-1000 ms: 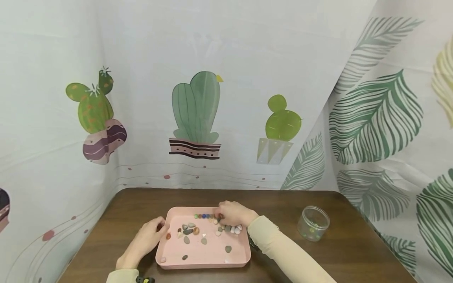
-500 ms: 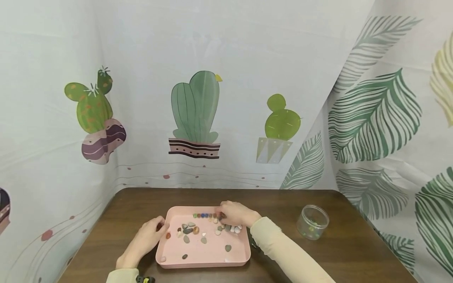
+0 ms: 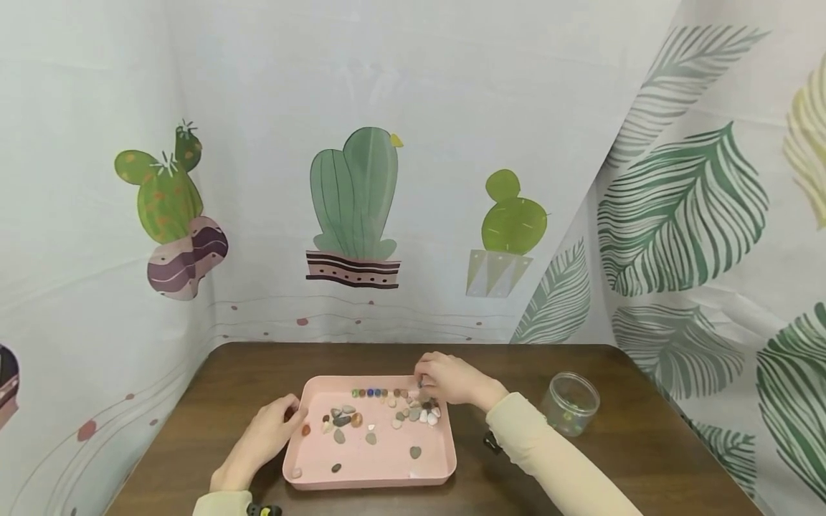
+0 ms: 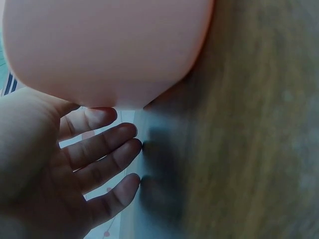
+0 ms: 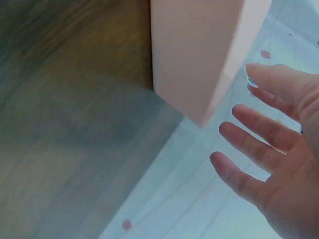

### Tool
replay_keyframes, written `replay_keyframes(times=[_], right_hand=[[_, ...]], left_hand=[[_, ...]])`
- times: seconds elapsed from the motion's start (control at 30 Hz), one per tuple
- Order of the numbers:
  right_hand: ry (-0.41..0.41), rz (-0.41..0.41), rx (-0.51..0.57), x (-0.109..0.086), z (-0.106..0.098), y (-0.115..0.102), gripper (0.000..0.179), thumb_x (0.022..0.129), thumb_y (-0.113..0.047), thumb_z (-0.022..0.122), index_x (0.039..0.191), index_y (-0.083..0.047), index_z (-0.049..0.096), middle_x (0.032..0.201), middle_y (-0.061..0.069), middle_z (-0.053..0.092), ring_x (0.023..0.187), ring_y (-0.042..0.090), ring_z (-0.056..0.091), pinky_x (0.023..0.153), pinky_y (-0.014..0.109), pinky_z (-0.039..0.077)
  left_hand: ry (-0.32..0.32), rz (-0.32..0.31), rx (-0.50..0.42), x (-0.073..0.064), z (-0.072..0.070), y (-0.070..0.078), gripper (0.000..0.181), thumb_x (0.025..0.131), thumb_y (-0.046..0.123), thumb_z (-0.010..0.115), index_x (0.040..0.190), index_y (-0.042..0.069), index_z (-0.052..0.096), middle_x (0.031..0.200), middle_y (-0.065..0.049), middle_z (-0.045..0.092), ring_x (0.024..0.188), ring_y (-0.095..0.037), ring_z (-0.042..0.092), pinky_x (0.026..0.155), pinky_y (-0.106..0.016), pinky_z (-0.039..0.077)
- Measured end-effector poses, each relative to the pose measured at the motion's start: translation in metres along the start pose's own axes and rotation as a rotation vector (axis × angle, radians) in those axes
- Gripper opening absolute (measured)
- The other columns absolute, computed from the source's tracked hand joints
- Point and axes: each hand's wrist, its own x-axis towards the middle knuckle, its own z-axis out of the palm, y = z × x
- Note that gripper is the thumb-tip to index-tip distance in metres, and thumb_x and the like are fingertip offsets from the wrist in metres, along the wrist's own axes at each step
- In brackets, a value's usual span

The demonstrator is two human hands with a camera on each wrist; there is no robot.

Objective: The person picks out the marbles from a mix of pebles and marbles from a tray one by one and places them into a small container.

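While one left hand [image 3: 267, 433], fingers loosely parted, touches the left end of a single smooth pink tray [image 3: 377, 464], about seven round marbles [image 3: 371, 393] form a row along its far side, with rounded pebbles [image 3: 339, 436] scattered nearer. At the far right corner, one right hand [image 3: 454, 378] pinches a glassy marble [image 5: 250, 81] between thumb and forefinger, having shifted right from the row's end half a second earlier. Farther right, one clear, cylindrical jar [image 3: 571, 407] sits on the wood-grained table [image 3: 632, 459].
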Motion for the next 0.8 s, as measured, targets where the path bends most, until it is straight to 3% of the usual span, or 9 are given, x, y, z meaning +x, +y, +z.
replay_keyframes(times=[0.33, 0.63, 0.8], right_hand=[[0.131, -0.020, -0.045, -0.034, -0.020, 0.009, 0.014, 0.088, -0.019, 0.074, 0.099, -0.014, 0.068, 0.108, -0.001, 0.061, 0.097, 0.018, 0.059, 0.079, 0.036, 0.049], [0.260, -0.020, -0.084, -0.080, -0.033, 0.020, 0.015, 0.084, -0.016, 0.077, 0.095, -0.013, 0.066, 0.108, 0.002, 0.062, 0.099, 0.022, 0.060, 0.081, 0.041, 0.050], [0.326, 0.026, -0.097, -0.104, -0.042, 0.030, 0.017, 0.084, -0.015, 0.078, 0.095, -0.012, 0.065, 0.111, 0.007, 0.063, 0.101, 0.026, 0.061, 0.081, 0.043, 0.050]], left_hand=[[-0.010, 0.008, 0.001, 0.000, -0.003, 0.000, 0.012, 0.098, 0.021, 0.060, 0.089, 0.013, 0.059, 0.074, 0.001, 0.050, 0.067, -0.015, 0.046, 0.058, -0.032, 0.037], [-0.005, -0.001, -0.003, 0.001, -0.002, 0.002, 0.011, 0.098, 0.021, 0.060, 0.090, 0.013, 0.059, 0.075, 0.002, 0.051, 0.069, -0.014, 0.047, 0.060, -0.032, 0.038], [-0.005, 0.003, 0.000, 0.000, -0.003, 0.001, 0.011, 0.098, 0.022, 0.060, 0.091, 0.013, 0.060, 0.078, 0.002, 0.053, 0.071, -0.014, 0.047, 0.062, -0.033, 0.040]])
